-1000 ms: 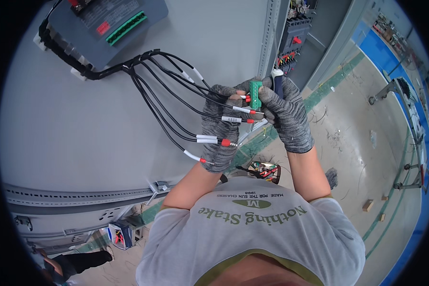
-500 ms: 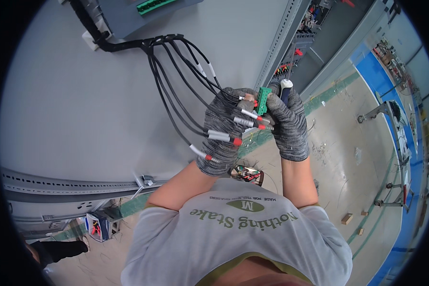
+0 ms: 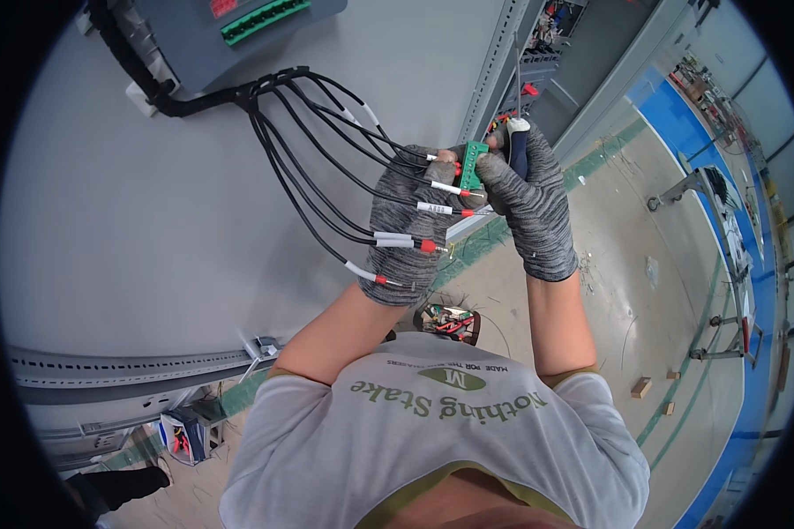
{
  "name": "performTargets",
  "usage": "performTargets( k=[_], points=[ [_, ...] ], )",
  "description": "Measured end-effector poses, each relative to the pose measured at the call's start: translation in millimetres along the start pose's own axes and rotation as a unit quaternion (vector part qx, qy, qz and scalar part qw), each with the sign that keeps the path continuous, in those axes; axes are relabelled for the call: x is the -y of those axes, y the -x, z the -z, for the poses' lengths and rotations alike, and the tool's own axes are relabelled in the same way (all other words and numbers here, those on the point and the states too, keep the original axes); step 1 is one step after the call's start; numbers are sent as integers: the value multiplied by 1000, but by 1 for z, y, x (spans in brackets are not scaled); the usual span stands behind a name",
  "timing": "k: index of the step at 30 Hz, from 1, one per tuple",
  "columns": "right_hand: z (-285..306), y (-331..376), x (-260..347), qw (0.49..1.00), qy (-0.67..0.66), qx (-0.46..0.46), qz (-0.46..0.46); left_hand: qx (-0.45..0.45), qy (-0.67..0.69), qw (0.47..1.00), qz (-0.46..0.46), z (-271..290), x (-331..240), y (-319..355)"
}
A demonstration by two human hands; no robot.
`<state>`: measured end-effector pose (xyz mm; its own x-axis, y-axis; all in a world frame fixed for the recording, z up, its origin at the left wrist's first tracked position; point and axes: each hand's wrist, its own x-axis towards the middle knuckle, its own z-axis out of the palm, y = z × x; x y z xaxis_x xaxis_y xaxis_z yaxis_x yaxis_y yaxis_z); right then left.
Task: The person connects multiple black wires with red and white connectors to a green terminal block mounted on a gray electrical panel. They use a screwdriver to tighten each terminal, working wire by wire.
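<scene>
My left hand (image 3: pixel 406 225), in a grey knit glove with bare fingertips, is closed at the green terminal block plug (image 3: pixel 473 166). Its fingers pinch the plug together with a black wire, whose red ferrule meets the plug's side. Several other black wires (image 3: pixel 313 189) with white marker sleeves and red ferrules hang loose across the back of this hand. My right hand (image 3: pixel 538 203), gloved alike, grips a screwdriver (image 3: pixel 520 145) with a dark and white handle, its shaft pointing up and away. The right thumb presses against the plug's right edge.
A grey panel (image 3: pixel 150 229) fills the left. On it, a grey device (image 3: pixel 212 44) carries a green socket (image 3: pixel 265 21), with a black wire harness (image 3: pixel 194 104) beside it. An open cabinet (image 3: pixel 582 70) stands at the far right. Below lie a tool bag (image 3: pixel 450 323) and wood blocks (image 3: pixel 641 387).
Both hands, the plug and the screwdriver have shifted slightly up and left in view. The loose wire ends have swung a little, and the plug is turned slightly.
</scene>
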<state>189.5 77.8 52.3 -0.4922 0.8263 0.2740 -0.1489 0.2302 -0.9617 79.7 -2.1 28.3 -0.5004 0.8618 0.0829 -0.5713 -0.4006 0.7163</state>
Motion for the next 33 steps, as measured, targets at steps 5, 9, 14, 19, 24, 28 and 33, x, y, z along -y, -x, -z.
performTargets(
  k=[5,9,14,19,24,28,33],
  points=[
    [-1,2,12,998,51,20,16,-20,-67,991,-110,1,5,-2],
    [-1,1,12,997,68,30,-27,-16,-153,978,-138,6,9,-2],
    [-5,-6,4,994,-46,61,-73,58,-11,986,-156,20,15,-4],
    [-3,-9,-1,994,-53,59,-74,150,-35,978,-139,42,16,-13],
    [-1,-11,-2,993,-26,101,-54,149,-163,950,-222,54,14,-23],
    [1,-8,0,992,-30,117,-28,170,-184,930,-269,55,7,-22],
    [1,-13,-4,990,-25,136,-13,137,-225,920,-289,49,2,-23]
  ],
)
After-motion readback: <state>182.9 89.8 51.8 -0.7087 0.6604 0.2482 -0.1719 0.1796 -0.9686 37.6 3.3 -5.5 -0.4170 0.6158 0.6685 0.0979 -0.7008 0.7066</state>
